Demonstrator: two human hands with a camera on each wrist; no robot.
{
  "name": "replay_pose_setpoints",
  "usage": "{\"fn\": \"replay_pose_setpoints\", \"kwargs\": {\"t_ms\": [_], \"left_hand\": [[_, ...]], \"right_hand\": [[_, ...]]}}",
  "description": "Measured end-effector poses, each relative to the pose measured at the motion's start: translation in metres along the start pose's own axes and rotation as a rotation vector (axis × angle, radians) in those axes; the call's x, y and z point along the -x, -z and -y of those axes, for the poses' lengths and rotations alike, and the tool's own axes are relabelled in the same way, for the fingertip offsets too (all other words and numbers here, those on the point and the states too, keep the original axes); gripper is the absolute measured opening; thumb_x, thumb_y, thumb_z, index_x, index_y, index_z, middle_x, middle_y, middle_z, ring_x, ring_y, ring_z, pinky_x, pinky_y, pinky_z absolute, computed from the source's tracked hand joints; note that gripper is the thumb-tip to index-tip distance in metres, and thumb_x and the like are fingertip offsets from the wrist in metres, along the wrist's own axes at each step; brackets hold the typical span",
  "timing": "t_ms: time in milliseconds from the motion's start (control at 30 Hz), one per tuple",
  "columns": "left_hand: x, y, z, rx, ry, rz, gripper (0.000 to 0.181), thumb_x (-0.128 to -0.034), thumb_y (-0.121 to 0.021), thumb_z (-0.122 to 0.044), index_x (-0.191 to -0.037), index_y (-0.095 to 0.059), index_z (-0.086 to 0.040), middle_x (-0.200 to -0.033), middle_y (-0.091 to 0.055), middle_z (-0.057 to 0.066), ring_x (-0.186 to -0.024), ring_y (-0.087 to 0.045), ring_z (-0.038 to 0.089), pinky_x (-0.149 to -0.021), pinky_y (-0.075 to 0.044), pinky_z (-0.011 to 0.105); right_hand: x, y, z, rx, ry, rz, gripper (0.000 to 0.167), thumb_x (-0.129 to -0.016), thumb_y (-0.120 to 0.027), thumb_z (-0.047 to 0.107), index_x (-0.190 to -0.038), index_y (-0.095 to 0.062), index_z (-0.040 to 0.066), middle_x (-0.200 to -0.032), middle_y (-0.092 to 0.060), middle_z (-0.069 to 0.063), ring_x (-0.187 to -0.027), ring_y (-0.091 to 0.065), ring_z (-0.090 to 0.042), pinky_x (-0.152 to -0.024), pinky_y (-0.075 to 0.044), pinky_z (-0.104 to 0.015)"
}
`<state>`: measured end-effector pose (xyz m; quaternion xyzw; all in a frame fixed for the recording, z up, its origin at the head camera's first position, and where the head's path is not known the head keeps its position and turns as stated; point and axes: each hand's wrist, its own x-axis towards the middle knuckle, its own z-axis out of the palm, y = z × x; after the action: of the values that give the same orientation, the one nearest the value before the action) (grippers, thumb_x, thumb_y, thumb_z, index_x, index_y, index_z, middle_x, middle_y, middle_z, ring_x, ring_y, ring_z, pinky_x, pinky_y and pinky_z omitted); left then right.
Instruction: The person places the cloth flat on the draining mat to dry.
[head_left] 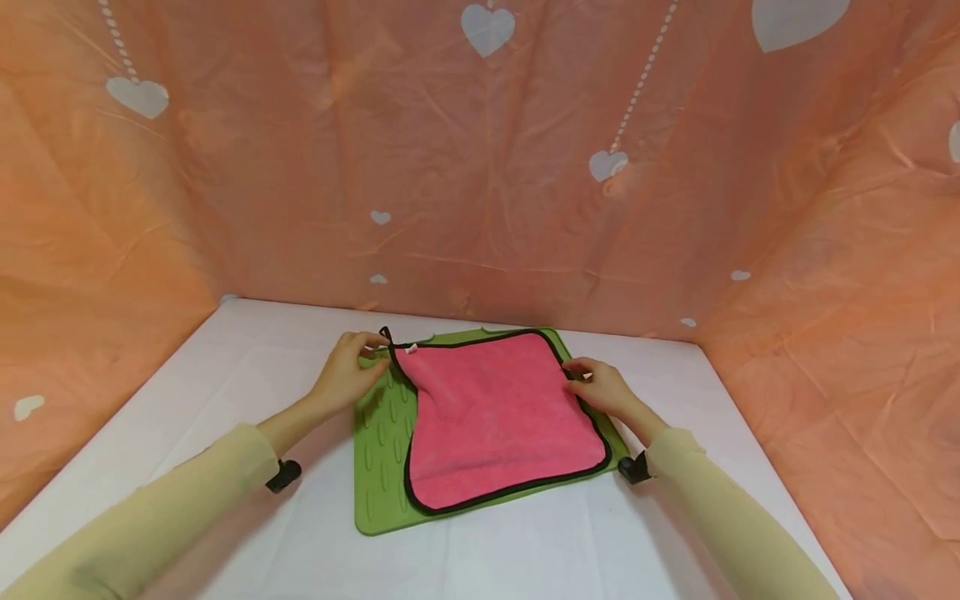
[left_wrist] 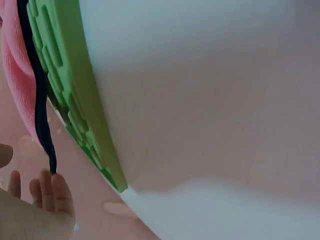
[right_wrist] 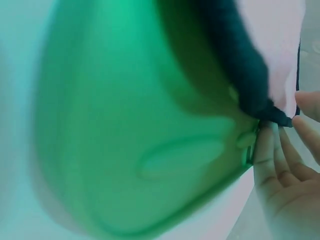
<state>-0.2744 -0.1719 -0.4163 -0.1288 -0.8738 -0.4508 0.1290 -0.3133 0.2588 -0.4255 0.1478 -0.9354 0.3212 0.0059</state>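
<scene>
A pink cloth [head_left: 495, 417] with black edging lies over a green ridged mat [head_left: 382, 467], leaving the mat's left strip bare. Its far left corner, which has a black loop [head_left: 386, 333] and a small white tag [head_left: 411, 348], is pinched by the fingertips of my left hand [head_left: 348, 367]. In the left wrist view the cloth's black edge [left_wrist: 41, 110] rises off the mat toward those fingers. On the opposite side, my right hand [head_left: 606, 387] pinches the right edge of the cloth. The right wrist view has that dark hem [right_wrist: 250, 80] bunched beside the fingertips.
The mat rests on a white table [head_left: 510, 558]. Orange sheeting [head_left: 480, 208] with white hearts rises behind the table and on both sides. A dark round device [head_left: 285, 476] sits at the left wrist, and another [head_left: 634, 468] at the right.
</scene>
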Motion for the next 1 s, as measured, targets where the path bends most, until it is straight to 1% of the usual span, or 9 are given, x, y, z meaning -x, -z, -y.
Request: {"fn": "replay_pose_setpoints", "kwargs": {"t_ms": [67,200,300,400,533,633,800,900,1000], "left_hand": [[0.002,-0.002,0.000,0.000,0.028,0.030,0.031,-0.0957,-0.067,-0.001,-0.124,-0.062,0.010,-0.122,-0.056,0.032,-0.105,-0.065,0.044,-0.093,-0.054,0.055],[0.007,-0.008,0.000,0.022,0.121,0.128,0.032,-0.0989,-0.066,-0.006,-0.127,-0.061,0.009,-0.125,-0.062,0.031,-0.107,-0.067,0.043,-0.092,-0.056,0.051],[0.008,-0.014,0.002,0.030,0.147,0.169,0.033,-0.1008,-0.065,-0.009,-0.130,-0.061,0.006,-0.126,-0.065,0.029,-0.110,-0.068,0.043,-0.091,-0.057,0.049],[0.008,-0.018,0.003,0.028,0.142,0.168,0.032,-0.1010,-0.066,-0.010,-0.130,-0.062,0.004,-0.122,-0.068,0.025,-0.108,-0.069,0.042,-0.089,-0.058,0.048],[0.005,-0.022,0.003,0.018,0.117,0.144,0.030,-0.0996,-0.067,-0.008,-0.127,-0.063,0.004,-0.112,-0.070,0.022,-0.102,-0.070,0.040,-0.088,-0.058,0.048],[0.002,-0.025,0.001,0.020,0.111,0.118,0.029,-0.0987,-0.067,-0.007,-0.125,-0.064,0.005,-0.106,-0.070,0.020,-0.097,-0.070,0.037,-0.084,-0.058,0.044],[-0.004,-0.026,-0.003,0.113,0.170,0.103,0.032,-0.0992,-0.067,-0.005,-0.129,-0.062,0.005,-0.104,-0.064,0.017,-0.080,-0.070,0.021,-0.065,-0.055,0.028],[-0.007,-0.022,-0.005,0.171,0.206,0.107,0.033,-0.0991,-0.066,-0.003,-0.131,-0.061,0.005,-0.106,-0.062,0.017,-0.065,-0.067,0.014,-0.059,-0.056,0.028],[-0.009,-0.018,-0.005,0.162,0.216,0.104,0.033,-0.0982,-0.066,-0.002,-0.131,-0.061,0.004,-0.108,-0.061,0.019,-0.058,-0.064,0.013,-0.058,-0.058,0.030]], "right_hand": [[0.001,-0.001,-0.002,-0.003,0.004,0.003,0.034,-0.092,-0.072,0.009,-0.124,-0.070,-0.002,-0.112,-0.073,-0.022,-0.098,-0.072,-0.037,-0.090,-0.057,-0.049],[0.004,-0.001,-0.003,-0.006,0.027,0.014,0.030,-0.091,-0.073,0.007,-0.120,-0.072,-0.001,-0.106,-0.074,-0.020,-0.095,-0.073,-0.034,-0.087,-0.057,-0.045],[0.005,-0.001,-0.002,-0.004,0.039,0.016,0.028,-0.091,-0.073,0.006,-0.118,-0.073,0.000,-0.106,-0.074,-0.020,-0.093,-0.073,-0.033,-0.086,-0.057,-0.043],[0.005,-0.002,-0.002,0.001,0.038,0.018,0.027,-0.092,-0.073,0.005,-0.119,-0.073,0.000,-0.109,-0.074,-0.020,-0.093,-0.072,-0.032,-0.086,-0.057,-0.042],[0.003,-0.002,-0.002,0.006,0.036,0.021,0.028,-0.092,-0.073,0.005,-0.119,-0.073,0.000,-0.110,-0.074,-0.020,-0.092,-0.072,-0.031,-0.085,-0.056,-0.041],[0.002,-0.002,-0.003,0.010,0.039,0.012,0.027,-0.092,-0.074,0.005,-0.118,-0.074,0.000,-0.108,-0.074,-0.019,-0.091,-0.072,-0.030,-0.083,-0.056,-0.040],[0.001,0.000,-0.003,0.014,0.028,-0.010,0.027,-0.091,-0.075,0.003,-0.118,-0.075,0.001,-0.108,-0.074,-0.019,-0.091,-0.071,-0.029,-0.081,-0.056,-0.037],[0.001,0.001,-0.002,0.005,0.014,-0.028,0.029,-0.091,-0.074,0.003,-0.120,-0.075,0.001,-0.111,-0.074,-0.020,-0.092,-0.072,-0.029,-0.079,-0.056,-0.035],[0.001,0.003,0.000,-0.006,0.007,-0.059,0.030,-0.091,-0.073,0.001,-0.121,-0.074,0.000,-0.115,-0.073,-0.021,-0.093,-0.073,-0.031,-0.077,-0.057,-0.034]]}}
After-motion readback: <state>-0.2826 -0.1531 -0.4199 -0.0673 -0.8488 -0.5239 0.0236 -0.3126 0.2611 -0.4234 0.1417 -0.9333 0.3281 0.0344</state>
